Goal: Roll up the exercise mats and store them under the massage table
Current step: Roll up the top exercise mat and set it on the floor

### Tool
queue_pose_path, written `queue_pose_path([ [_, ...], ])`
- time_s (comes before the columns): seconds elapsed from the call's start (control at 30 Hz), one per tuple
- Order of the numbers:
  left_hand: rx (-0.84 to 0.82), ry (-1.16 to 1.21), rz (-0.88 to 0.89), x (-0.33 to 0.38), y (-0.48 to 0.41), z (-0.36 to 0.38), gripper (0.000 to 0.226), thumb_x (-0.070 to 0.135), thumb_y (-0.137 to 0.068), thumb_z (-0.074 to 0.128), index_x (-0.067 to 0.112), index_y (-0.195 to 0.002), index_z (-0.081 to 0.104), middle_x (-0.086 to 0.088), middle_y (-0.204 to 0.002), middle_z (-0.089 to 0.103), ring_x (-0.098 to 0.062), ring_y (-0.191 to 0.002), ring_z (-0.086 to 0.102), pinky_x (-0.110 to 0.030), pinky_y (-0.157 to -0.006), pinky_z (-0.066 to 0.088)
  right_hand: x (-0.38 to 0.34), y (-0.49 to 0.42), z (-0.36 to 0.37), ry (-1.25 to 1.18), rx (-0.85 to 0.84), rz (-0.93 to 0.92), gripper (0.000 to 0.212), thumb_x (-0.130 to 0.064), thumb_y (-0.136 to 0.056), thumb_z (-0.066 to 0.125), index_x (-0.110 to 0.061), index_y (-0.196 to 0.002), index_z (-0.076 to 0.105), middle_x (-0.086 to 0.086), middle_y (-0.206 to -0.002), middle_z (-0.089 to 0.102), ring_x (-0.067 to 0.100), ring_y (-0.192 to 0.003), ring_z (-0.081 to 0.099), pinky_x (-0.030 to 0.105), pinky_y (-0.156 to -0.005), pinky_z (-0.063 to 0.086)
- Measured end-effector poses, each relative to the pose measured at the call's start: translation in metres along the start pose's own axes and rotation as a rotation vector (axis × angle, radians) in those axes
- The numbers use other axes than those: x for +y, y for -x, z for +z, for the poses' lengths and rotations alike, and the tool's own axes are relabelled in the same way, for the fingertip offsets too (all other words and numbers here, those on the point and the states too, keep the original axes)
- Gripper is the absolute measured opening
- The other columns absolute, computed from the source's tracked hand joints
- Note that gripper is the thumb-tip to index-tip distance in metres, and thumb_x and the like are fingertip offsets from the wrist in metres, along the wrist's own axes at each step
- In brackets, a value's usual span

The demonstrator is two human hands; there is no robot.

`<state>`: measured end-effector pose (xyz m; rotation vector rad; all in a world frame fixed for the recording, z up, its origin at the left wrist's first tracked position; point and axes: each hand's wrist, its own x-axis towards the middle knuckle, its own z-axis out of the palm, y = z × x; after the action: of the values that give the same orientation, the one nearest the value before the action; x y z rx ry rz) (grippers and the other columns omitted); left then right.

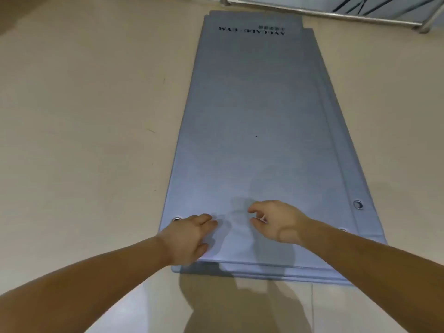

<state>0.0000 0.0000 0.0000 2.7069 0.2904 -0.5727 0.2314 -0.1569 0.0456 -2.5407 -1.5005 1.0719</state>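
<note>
Grey mat [252,116] under loosely open hands [189,236] [278,222]

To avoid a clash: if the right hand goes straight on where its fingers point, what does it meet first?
The right hand points left; it would probably meet the left hand first, across bare top mat; height unclear.

Bare forearms [96,280], left hand [189,236], right hand [278,222]

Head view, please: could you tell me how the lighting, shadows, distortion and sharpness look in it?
In the head view, soft light casts faint shadows of the left hand and right hand onto the grey-blue padded exercise mats; a darker body shadow falls on the glossy beige floor; the wide-angle lens bows the mats' long edges; the far black lettering looks soft.
</note>
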Motion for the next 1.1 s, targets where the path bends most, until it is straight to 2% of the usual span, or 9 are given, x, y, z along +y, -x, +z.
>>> queue_pose_path([
  [0.17,-0.086,-0.060,-0.013,-0.004,-0.019,0.042,0.076,0.046,-0.101,0.057,0.019,-0.166,0.026,-0.006,-0.172,0.021,-0.027,-0.152,0.030,-0.039,-0.118,0.038,0.013,-0.013,0.045,-0.043,-0.010,0.033,0.042,-0.041,-0.107,0.055,-0.028,-0.146,0.059,-0.004,-0.138,0.064,0.020,-0.125,0.063,0.027,-0.103,0.046],
  [0.37,-0.055,-0.340,0.041,-0.004,-0.030,0.055,0.083,0.061,-0.089,0.063,0.013,-0.152,0.038,-0.014,-0.157,0.034,-0.034,-0.137,0.040,-0.046,-0.089,0.053,0.038,-0.002,0.090,-0.066,0.058,0.049,0.041,-0.041,-0.101,0.064,-0.022,-0.137,0.067,-0.001,-0.131,0.065,0.025,-0.119,0.066,0.031,-0.098,0.051],
  [0.47,-0.089,-0.382,0.082,-0.007,-0.031,0.057,0.074,0.051,-0.092,0.060,0.011,-0.150,0.037,-0.017,-0.160,0.030,-0.036,-0.139,0.038,-0.047,-0.088,0.055,0.044,-0.009,0.087,-0.014,-0.019,0.071,0.059,-0.057,-0.095,0.067,-0.025,-0.143,0.061,-0.004,-0.139,0.059,0.022,-0.127,0.059,0.032,-0.104,0.048],
  [0.6,-0.089,-0.261,0.106,-0.014,-0.016,0.057,0.064,0.045,-0.093,0.037,0.008,-0.143,0.053,-0.020,-0.159,0.041,-0.039,-0.142,0.046,-0.049,-0.107,0.052,0.036,-0.011,0.073,0.115,-0.186,0.001,0.094,-0.073,-0.075,0.079,-0.031,-0.153,0.049,-0.007,-0.146,0.046,0.021,-0.137,0.045,0.034,-0.108,0.045],
  [0.7,0.018,-0.286,0.125,-0.012,-0.004,0.056,0.044,0.029,-0.089,0.041,0.012,-0.118,0.068,-0.014,-0.126,0.069,-0.035,-0.112,0.071,-0.043,-0.079,0.064,0.028,-0.005,0.062,0.315,-0.241,-0.033,0.083,-0.061,-0.083,0.077,-0.033,-0.154,0.045,-0.003,-0.149,0.044,0.024,-0.139,0.045,0.034,-0.103,0.047],
  [0.8,0.325,-0.289,0.048,-0.006,-0.005,0.037,0.025,0.013,-0.066,0.075,0.017,-0.090,0.068,-0.004,-0.079,0.067,-0.029,-0.063,0.066,-0.032,-0.041,0.046,0.027,0.008,0.042,0.277,-0.233,0.016,0.059,-0.054,-0.090,0.072,-0.035,-0.144,0.059,-0.004,-0.142,0.061,0.024,-0.133,0.059,0.029,-0.103,0.050],
  [0.87,0.530,-0.269,-0.040,-0.004,-0.009,0.013,0.008,0.025,-0.084,0.065,0.017,-0.083,0.065,-0.003,-0.067,0.062,-0.029,-0.051,0.061,-0.029,-0.039,0.035,0.025,0.016,0.029,0.288,-0.140,-0.002,0.036,-0.049,-0.097,0.061,-0.028,-0.126,0.066,-0.001,-0.128,0.071,0.027,-0.123,0.066,0.028,-0.093,0.051],
  [0.93,0.647,-0.234,-0.126,-0.012,-0.017,-0.006,0.034,0.037,-0.098,0.044,0.016,-0.080,0.063,-0.002,-0.062,0.062,-0.029,-0.043,0.060,-0.026,-0.043,0.029,0.020,0.020,0.016,0.307,-0.005,0.014,0.032,-0.049,-0.106,0.045,-0.023,-0.113,0.063,0.002,-0.119,0.073,0.032,-0.114,0.068,0.031,-0.082,0.047],
  [1.1,0.604,-0.146,-0.177,-0.029,-0.017,-0.034,0.046,0.052,-0.101,0.030,0.020,-0.083,0.057,-0.001,-0.057,0.063,-0.034,-0.044,0.060,-0.028,-0.044,0.034,0.040,0.032,-0.008,0.347,0.222,0.060,0.048,-0.062,-0.108,0.032,-0.023,-0.115,0.059,0.003,-0.121,0.071,0.031,-0.114,0.067,0.038,-0.080,0.046],
])
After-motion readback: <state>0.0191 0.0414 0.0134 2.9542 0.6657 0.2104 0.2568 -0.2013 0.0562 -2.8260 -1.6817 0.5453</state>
